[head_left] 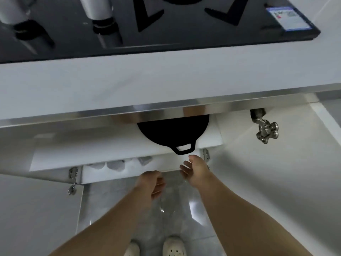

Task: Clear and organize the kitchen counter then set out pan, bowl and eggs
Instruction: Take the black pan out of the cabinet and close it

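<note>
The white desk (166, 80) runs across above both hands, with a black cooktop (166, 39) set into it farther out. Below the desk's edge, a white cabinet shelf (92, 152) lies just beyond the hands. On it rests the pan (173, 130): flat, round, matte black, its far part hidden under the desk's edge. Its long axis runs toward the person, and the small loop handle (184, 149) points at the right hand (193, 171). That hand is spread, thumb tip just beside the handle. The left hand (152, 183), nearer, hangs loosely curled and holds nothing.
</note>
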Available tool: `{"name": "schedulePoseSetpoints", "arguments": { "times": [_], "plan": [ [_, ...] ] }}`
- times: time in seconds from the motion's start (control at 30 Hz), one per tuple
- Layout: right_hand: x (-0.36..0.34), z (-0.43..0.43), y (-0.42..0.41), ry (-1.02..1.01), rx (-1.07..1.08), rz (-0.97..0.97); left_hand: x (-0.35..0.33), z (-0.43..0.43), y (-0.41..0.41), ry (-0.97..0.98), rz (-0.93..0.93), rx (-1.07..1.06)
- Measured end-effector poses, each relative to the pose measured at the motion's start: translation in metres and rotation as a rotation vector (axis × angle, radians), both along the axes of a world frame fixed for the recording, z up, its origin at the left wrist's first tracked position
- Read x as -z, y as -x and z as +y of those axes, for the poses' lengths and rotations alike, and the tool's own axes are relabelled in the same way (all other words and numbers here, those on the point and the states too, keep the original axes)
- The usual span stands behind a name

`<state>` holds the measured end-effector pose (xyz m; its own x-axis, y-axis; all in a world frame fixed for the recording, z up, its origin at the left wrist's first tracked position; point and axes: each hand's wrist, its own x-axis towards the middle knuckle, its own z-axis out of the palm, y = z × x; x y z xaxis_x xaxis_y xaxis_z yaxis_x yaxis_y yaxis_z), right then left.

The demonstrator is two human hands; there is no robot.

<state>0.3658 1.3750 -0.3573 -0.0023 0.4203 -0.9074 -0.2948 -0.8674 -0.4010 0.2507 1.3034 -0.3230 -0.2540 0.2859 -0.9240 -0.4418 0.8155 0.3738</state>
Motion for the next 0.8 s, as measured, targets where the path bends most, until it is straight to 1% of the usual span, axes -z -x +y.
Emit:
{"name": "schedulePoseSetpoints", "arguments": {
  "times": [0.07,0.2,0.3,0.4,0.47,0.6,0.8],
  "plan": [
    [0.009,0.009,0.003,-0.003,0.080,0.075,0.005,0.003,-0.002,0.000,0.000,-0.017],
    [0.025,0.020,0.004,-0.047,0.167,0.204,0.022,0.002,-0.003,0.008,0.021,-0.028],
    [0.023,0.025,0.005,-0.052,0.246,0.249,0.027,-0.002,-0.006,-0.008,0.020,-0.054],
    [0.023,0.020,0.005,-0.047,0.299,0.262,0.026,-0.008,-0.008,-0.045,0.013,-0.140],
    [0.022,0.014,0.003,-0.046,0.293,0.258,0.023,-0.011,-0.006,-0.071,0.015,-0.187],
    [0.018,0.015,0.002,-0.054,0.213,0.260,0.012,-0.012,-0.002,-0.093,0.018,-0.223],
    [0.022,0.027,0.018,0.009,0.142,0.175,0.007,-0.018,0.003,-0.075,0.022,-0.193]
  ]
}}
